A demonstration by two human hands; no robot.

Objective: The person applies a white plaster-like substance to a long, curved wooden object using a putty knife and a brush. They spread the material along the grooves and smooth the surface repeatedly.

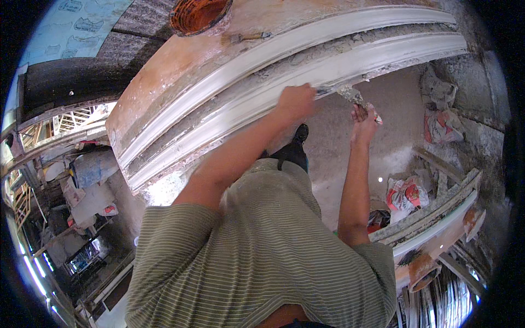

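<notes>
A long white plaster moulding (306, 65) with two raised ribs lies on an orange-stained bench (180, 60). My left hand (296, 101) is closed against the moulding's near rib, and a thin metal blade (326, 91) sticks out of it to the right. My right hand (365, 121) is just right of it, below the bench edge. It grips the handle of a small trowel (350, 95) loaded with grey plaster, which it holds up next to the blade. Rough grey plaster fills the groove between the ribs.
An orange bucket (199, 13) and a brush (246, 37) sit at the bench's far side. Crumpled bags (440, 123) lie on the dusty floor at right. A second moulding piece (437, 216) rests at lower right. Clutter and railings fill the left.
</notes>
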